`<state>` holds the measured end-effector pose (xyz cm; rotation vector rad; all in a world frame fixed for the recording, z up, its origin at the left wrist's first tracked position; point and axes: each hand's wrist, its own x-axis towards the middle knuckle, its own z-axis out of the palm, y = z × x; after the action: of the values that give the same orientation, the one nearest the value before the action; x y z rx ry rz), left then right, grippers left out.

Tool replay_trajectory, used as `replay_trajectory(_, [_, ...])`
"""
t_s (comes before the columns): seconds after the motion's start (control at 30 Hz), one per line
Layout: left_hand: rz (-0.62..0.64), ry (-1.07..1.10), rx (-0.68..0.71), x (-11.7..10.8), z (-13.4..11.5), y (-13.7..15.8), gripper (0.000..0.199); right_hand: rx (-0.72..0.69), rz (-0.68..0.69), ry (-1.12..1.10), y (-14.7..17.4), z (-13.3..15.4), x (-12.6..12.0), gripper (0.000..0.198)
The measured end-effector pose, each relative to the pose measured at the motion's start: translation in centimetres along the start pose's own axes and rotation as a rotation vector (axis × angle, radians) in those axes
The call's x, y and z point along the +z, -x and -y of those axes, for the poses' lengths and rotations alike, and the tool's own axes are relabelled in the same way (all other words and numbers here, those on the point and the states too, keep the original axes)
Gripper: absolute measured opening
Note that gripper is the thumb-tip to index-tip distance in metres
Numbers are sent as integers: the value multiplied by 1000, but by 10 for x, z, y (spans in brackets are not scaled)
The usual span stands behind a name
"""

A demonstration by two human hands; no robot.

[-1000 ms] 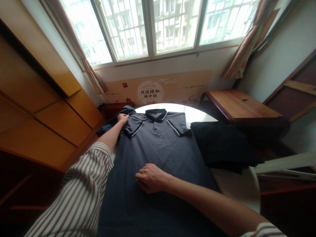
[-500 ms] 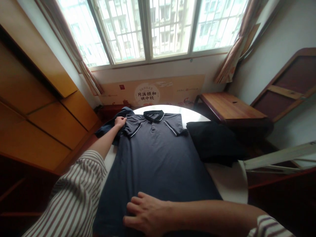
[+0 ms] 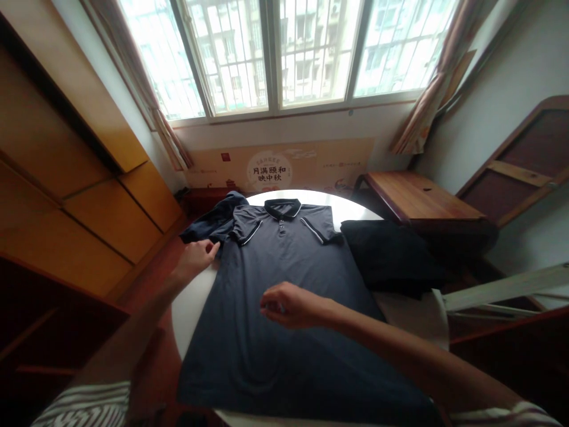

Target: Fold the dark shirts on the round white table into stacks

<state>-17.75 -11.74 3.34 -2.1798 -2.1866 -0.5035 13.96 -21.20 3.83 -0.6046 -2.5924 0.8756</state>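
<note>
Both our hands are out over the dark polo shirt point(image 3: 275, 308), which lies face up and spread flat on the round white table point(image 3: 191, 302), collar toward the window and hem toward us. Our right hand point(image 3: 291, 304) hovers over the middle of the shirt's front, fingers curled loosely inward and holding nothing; we cannot tell whether it touches the cloth. Our left hand point(image 3: 198, 256) lies open at the shirt's left edge, just below the sleeve, fingertips at the fabric without gripping it. Beside that sleeve a second dark blue garment point(image 3: 213, 220) hangs off the table's edge. A folded black garment point(image 3: 391, 258) rests on the table's right side, just beside the shirt.
</note>
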Motion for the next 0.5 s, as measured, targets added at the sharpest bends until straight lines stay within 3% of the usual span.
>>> replay_trajectory(0.13, [233,99,-52,1,10,76,48,353,-213,66,-72,-45,-31,22])
replay_trajectory(0.27, [380,186,-91,3,7,116,56,521,-338,136,-165,-81,-51,25])
replay_trajectory(0.37, [407,232,-92,2,-3,135,52,635,-374,150,-221,-94,-49,25])
replay_trajectory(0.5, [490,470,-128,-5,-18,163,45,759,-362,136,-264,-103,-33,39])
